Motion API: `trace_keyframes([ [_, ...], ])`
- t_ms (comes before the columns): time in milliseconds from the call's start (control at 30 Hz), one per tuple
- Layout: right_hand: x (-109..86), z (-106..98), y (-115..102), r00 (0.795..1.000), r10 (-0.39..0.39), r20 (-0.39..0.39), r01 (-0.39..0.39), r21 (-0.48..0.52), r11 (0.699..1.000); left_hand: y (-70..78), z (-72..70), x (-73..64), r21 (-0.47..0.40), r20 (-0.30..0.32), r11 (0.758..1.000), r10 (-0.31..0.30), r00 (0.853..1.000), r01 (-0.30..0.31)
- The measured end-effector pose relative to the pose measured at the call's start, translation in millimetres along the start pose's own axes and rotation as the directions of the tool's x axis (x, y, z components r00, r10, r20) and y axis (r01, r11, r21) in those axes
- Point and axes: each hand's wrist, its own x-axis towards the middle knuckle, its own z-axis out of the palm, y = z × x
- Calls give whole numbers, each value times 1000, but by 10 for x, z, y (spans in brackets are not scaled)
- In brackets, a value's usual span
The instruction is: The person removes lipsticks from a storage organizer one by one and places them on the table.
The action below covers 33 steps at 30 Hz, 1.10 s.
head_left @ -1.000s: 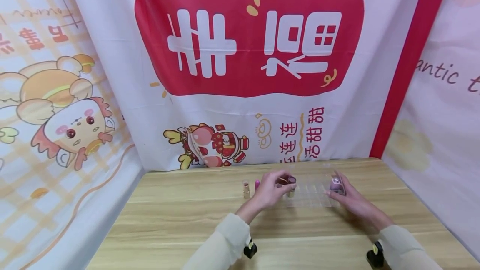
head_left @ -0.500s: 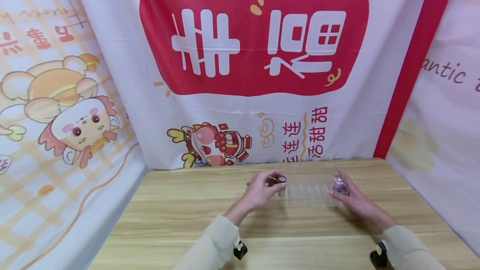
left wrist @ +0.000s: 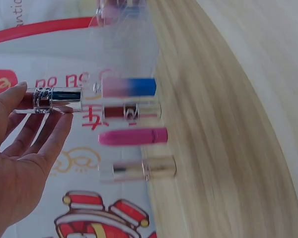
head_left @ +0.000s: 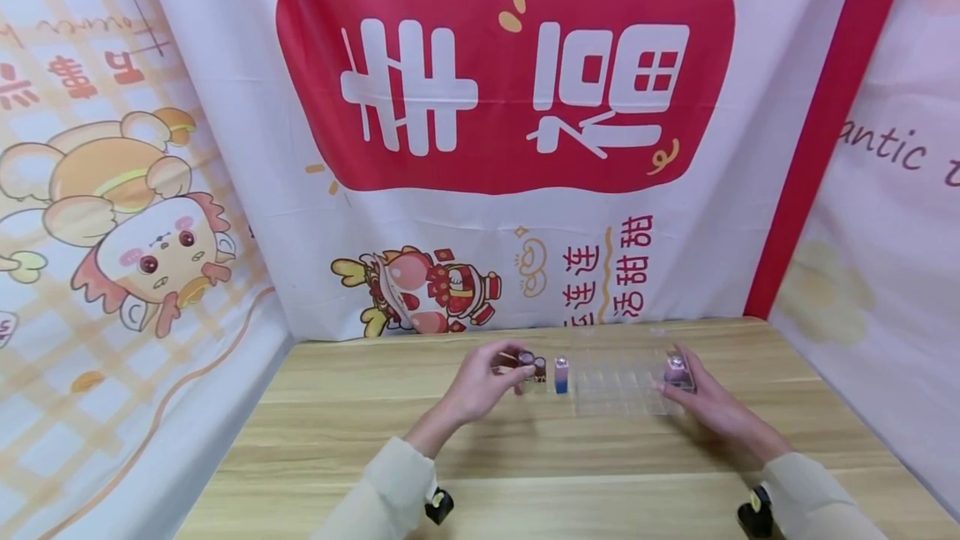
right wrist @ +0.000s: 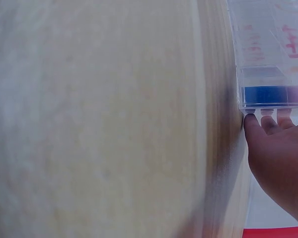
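My left hand (head_left: 483,377) pinches a lipstick tube (left wrist: 54,99) with a dark red and silver body and clear ends, between thumb and fingers. Close by stands a similar dark red and silver lipstick (left wrist: 121,111). A pink-to-blue lipstick (head_left: 562,375) stands upright between that hand and a clear compartmented organizer (head_left: 618,390). In the left wrist view, a magenta lipstick (left wrist: 134,137) and a gold one (left wrist: 144,169) stand in the same row; the left hand hides them in the head view. My right hand (head_left: 708,398) grips the organizer's right end, where another pink-and-blue lipstick (head_left: 677,369) sits inside.
The wood-grain table (head_left: 525,465) stretches in front of the hands, with its back edge against a printed white curtain (head_left: 480,265). More printed cloth (head_left: 135,232) hangs at the left side.
My left hand has moved left with the lipstick, away from the organizer's left end. The pink-to-blue lipstick has come into sight beside the organizer. My right hand stays at the organizer's right end.
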Motion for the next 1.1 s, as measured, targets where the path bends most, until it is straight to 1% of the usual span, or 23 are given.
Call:
trace_keyframes([
  [133,4,7,-13,1000,12,2,-12,12,1000,-14,-151,-55,44,-33,999,5,999,-3],
  [300,0,7,-30,1000,18,9,-19,27,999,-81,-312,-102,63,-62,998,14,998,-10],
  [500,-4,9,-37,998,52,20,-53,44,998,-222,-447,-161,88,-114,996,-18,993,28],
  [567,-2,9,-36,999,48,18,-49,39,998,-279,-482,-178,96,-131,995,-26,991,38],
  [733,0,2,-31,1000,26,10,-26,6,1000,-440,-552,-174,107,-149,992,-44,988,60],
  [833,3,-1,-29,999,33,17,-34,12,999,-534,-574,-150,121,-149,990,-52,987,70],
  [967,1,0,-29,998,55,24,-56,33,998,-632,-574,-123,135,-140,986,-75,987,94],
  [1100,0,-3,-22,999,47,21,-47,20,999,-711,-559,-109,150,-132,982,-96,987,115],
])
